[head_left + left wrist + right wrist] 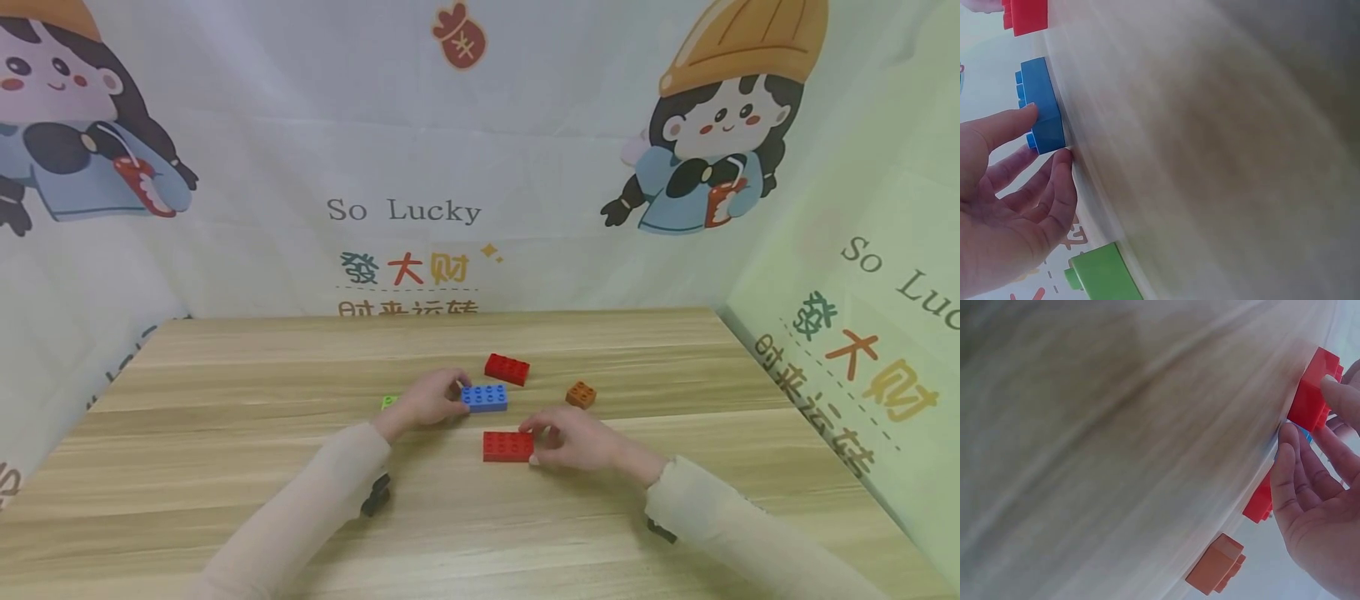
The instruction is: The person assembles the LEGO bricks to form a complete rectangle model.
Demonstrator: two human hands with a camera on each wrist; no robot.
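Observation:
In the head view, my left hand (431,397) grips the left end of a blue toy brick (484,398) on the table. The left wrist view has the thumb against the side of the blue brick (1043,103), with the fingers curled beyond its end. My right hand (579,440) holds the right end of a red brick (507,447), nearer the front. From the right wrist, the thumb lies on this red brick (1314,390) and a finger reaches round its far side. Both bricks are apart, studs upward.
Behind the blue brick lies a second red brick (507,368). A small orange brick (581,394) sits beyond the right hand. Partly hidden by the left hand is a green brick (389,402). A printed cloth (555,167) hangs behind the wooden table (247,400).

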